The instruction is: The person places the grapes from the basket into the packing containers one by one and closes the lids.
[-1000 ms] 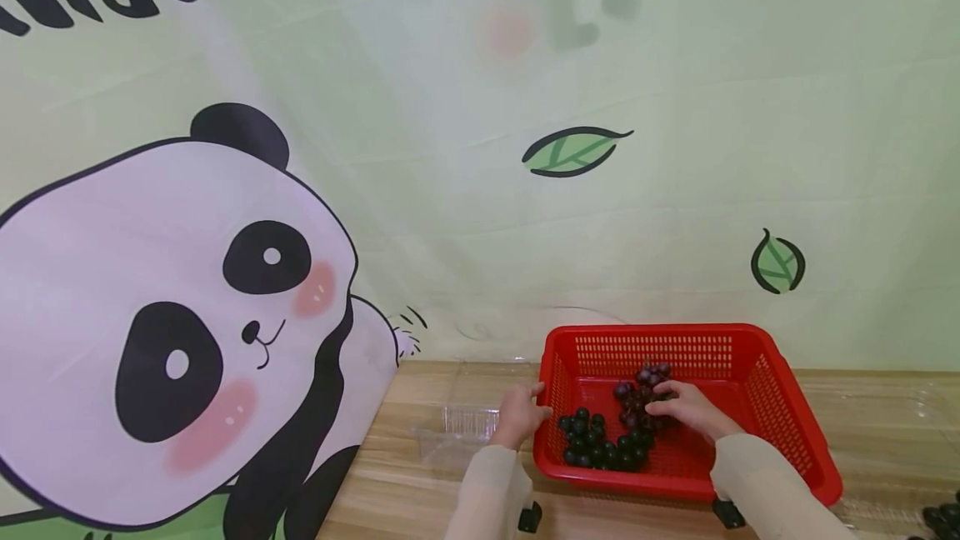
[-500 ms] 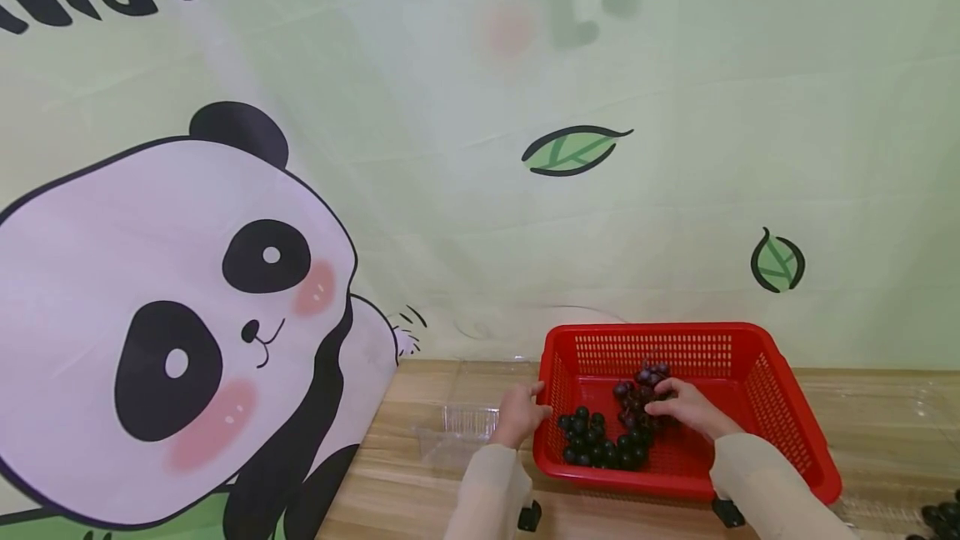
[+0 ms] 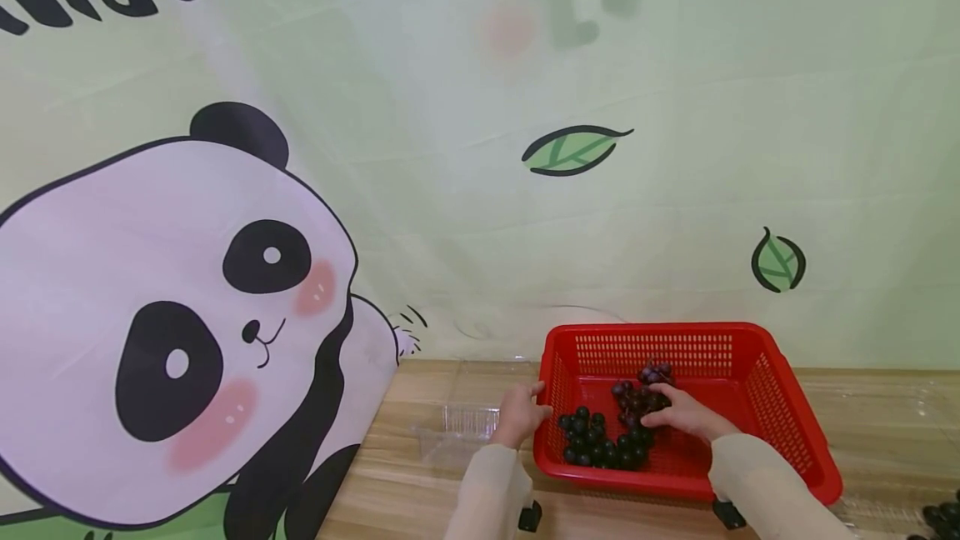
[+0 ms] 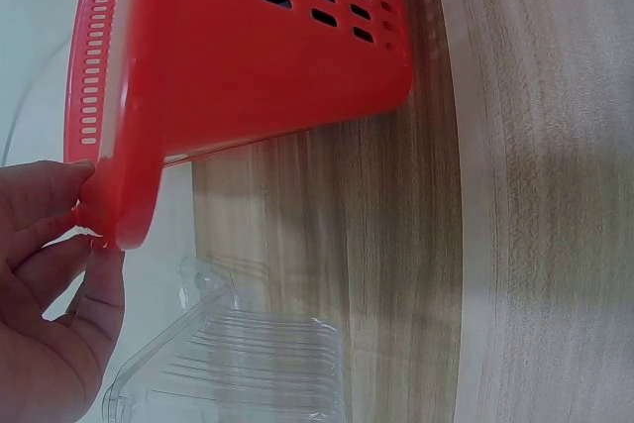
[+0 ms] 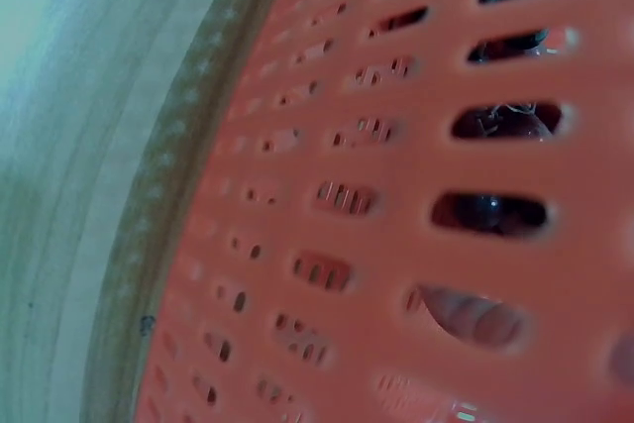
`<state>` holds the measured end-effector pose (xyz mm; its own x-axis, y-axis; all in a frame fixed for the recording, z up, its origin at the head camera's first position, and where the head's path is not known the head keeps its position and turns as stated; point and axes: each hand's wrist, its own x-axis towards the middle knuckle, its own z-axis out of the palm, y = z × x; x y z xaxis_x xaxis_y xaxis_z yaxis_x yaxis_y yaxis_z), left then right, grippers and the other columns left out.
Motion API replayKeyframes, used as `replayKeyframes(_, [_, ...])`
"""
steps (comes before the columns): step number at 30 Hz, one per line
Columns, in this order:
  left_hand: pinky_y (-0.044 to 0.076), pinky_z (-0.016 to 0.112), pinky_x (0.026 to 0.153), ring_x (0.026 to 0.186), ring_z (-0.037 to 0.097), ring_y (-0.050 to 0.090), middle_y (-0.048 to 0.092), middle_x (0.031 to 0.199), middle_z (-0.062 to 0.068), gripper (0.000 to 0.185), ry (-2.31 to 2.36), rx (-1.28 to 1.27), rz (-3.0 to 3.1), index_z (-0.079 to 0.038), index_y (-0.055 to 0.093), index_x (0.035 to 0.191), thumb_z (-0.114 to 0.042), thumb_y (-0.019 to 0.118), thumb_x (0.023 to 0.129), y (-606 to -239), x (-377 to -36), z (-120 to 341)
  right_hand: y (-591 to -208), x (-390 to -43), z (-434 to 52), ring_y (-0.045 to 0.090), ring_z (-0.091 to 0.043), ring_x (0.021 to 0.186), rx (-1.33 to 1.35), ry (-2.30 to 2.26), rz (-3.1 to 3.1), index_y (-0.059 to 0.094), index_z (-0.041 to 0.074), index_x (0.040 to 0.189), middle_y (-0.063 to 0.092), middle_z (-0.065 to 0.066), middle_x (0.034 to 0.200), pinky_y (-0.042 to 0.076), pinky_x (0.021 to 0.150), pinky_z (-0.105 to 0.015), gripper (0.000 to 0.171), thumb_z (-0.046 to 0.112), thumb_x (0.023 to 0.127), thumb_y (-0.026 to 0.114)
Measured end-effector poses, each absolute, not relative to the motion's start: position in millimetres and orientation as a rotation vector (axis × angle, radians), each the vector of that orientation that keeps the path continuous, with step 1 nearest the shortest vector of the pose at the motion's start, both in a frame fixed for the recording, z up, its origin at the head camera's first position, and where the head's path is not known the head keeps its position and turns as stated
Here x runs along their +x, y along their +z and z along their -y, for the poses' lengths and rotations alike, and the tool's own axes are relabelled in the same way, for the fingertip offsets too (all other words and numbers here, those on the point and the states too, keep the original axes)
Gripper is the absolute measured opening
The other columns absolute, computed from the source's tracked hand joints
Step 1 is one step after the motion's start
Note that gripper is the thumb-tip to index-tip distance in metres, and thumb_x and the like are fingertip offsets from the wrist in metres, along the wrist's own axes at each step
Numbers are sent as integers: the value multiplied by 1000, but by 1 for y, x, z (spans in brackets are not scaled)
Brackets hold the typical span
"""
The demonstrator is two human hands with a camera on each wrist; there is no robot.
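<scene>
A red plastic basket (image 3: 750,407) with slotted walls stands on the table. My left hand (image 3: 520,415) pinches its left rim; the left wrist view shows thumb and fingers (image 4: 102,289) on the rim's corner. Inside the basket, my right hand (image 3: 688,412) holds a bunch of dark red grapes (image 3: 632,399) from the right, thumb towards the near side. Its other fingertips are hidden among the grapes. A bunch of black grapes (image 3: 588,442) lies at the basket's near left, touching the red ones. The right wrist view mostly shows the basket's slotted wall (image 5: 327,175).
A clear plastic container (image 3: 461,427) stands open left of the basket on the wooden table (image 3: 375,473). More clear plastic (image 3: 892,407) lies on the right, with black grapes (image 3: 945,517) at the lower right edge. A panda-print cloth (image 3: 450,190) hangs behind.
My right hand has shifted slightly left and towards me, and the dark red grapes have moved a little under it. My left hand stays on the rim.
</scene>
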<state>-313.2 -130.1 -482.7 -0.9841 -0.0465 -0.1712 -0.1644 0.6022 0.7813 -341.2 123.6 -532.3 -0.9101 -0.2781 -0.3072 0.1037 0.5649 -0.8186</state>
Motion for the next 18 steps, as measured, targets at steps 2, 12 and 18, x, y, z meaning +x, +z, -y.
replayKeyframes(2, [54,31,63,69,14,58,60,111,16,47,1336,-178,-2690,-5,50,125,-2,61,79,-483,-313,130,-533,-341,-123,30,-47,118,-137,-1296,-2409,28,-4,133,29,-33,133,24,95,-64,72,25,76,63])
replayKeyframes(12, [54,30,64,69,14,58,59,113,16,46,1321,-162,-2716,-4,51,123,-1,62,79,-483,-314,130,-534,-342,-124,43,-39,108,-138,-1352,-2464,40,-9,124,42,-31,124,35,91,-57,61,21,77,64])
replayKeyframes(18, [54,30,64,69,14,58,59,113,16,47,1315,-167,-2717,-4,51,124,-2,62,78,-484,-315,130,-534,-342,-124,49,-33,98,-137,-1363,-2507,46,-9,115,51,-27,113,40,87,-52,52,19,76,65])
